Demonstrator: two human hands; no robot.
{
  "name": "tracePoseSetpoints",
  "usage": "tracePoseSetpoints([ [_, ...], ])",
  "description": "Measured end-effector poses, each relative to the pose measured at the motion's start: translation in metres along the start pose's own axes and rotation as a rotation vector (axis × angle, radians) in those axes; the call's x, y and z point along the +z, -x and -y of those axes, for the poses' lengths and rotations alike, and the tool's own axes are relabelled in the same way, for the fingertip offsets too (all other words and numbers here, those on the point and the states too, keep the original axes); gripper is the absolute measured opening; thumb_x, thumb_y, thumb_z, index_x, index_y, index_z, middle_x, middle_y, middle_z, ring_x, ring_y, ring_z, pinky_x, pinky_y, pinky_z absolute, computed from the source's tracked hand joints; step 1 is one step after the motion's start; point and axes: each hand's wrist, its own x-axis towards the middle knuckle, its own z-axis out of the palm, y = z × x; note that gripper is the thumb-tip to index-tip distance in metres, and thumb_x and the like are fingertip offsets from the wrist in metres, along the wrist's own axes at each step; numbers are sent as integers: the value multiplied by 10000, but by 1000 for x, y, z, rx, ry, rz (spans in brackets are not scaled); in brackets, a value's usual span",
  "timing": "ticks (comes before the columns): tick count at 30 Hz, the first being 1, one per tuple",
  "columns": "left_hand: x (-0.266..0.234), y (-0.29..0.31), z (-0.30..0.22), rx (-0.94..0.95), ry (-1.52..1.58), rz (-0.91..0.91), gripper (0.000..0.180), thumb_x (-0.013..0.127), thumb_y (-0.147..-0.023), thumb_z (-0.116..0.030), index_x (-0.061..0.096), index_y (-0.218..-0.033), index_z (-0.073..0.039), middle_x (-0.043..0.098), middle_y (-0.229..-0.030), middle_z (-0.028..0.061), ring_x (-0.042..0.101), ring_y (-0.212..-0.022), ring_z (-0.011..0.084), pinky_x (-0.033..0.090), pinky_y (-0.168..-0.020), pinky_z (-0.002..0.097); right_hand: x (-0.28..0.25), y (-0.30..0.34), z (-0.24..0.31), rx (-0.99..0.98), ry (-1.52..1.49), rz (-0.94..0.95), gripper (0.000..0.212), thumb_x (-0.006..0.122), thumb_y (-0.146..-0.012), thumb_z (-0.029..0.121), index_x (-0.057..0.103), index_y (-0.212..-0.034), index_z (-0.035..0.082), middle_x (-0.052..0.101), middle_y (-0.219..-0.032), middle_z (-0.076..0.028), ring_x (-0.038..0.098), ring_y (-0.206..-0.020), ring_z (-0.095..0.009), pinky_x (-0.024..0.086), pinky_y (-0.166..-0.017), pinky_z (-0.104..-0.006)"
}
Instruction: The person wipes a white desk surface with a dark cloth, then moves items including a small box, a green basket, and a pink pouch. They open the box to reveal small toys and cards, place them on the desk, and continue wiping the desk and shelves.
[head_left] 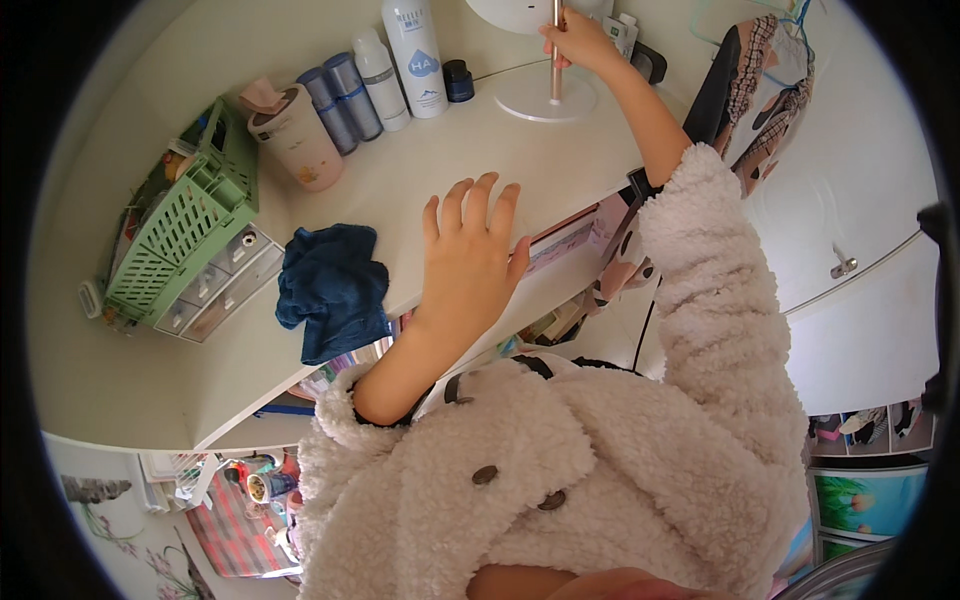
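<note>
My right hand (585, 42) is reached out to the far side of the desk, its fingers wrapped round the slim rose-gold pole (556, 85) of a stand. This stand has a round white base (520, 103) and a white rounded top (515, 14) cut off by the picture's upper edge; its kind cannot be made out. Over the front edge of the white desk (400, 165) hovers or rests my left hand (465, 260), back up, fingers spread, holding nothing. To its left a crumpled dark blue cloth (335, 290) lies at the desk's edge.
Along the back stand a white spray bottle (418, 70), a white bottle (381, 85), blue bottles (350, 95), a dark jar (458, 80) and a pink tissue canister (300, 140). A green basket (185, 220) tops clear drawers (225, 285) at left. Clothes (765, 90) hang by a white cabinet (860, 190).
</note>
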Motion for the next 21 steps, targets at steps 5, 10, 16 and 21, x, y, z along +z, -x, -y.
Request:
tracePoseSetpoints([
  [5,7,-8,-7,-35,9,-14,541,690,-791,-186,486,-1272,-46,458,-1312,151,430,-1193,349,342,-1001,479,3,-16,-17,-21,53,73,225,564,-939,239,553,-1035,36,663,-791,-61,622,-577,-146,531,-553,-290],
  [10,13,-14,-16,-83,-2,-38,520,684,-788,-167,498,-1258,-45,464,-1309,154,433,-1189,354,348,-992,468,1,-13,-40,-72,17,219,300,607,-935,310,591,-979,13,686,-824,-64,669,-617,-122,553,-584,-240],
  [16,19,-18,-34,-153,-30,-41,516,668,-816,-206,479,-1263,-30,432,-1326,164,423,-1207,352,351,-1001,517,12,-12,-49,-86,-110,241,309,639,-909,313,634,-993,16,694,-840,-71,688,-601,-149,557,-591,-257],
  [21,7,-3,-48,-210,-58,-69,508,674,-794,-171,499,-1252,-40,447,-1320,159,430,-1205,361,355,-998,504,17,-11,-50,-18,-112,241,304,651,-900,294,628,-1050,31,694,-955,-99,706,-701,-186,551,-634,-269],
])
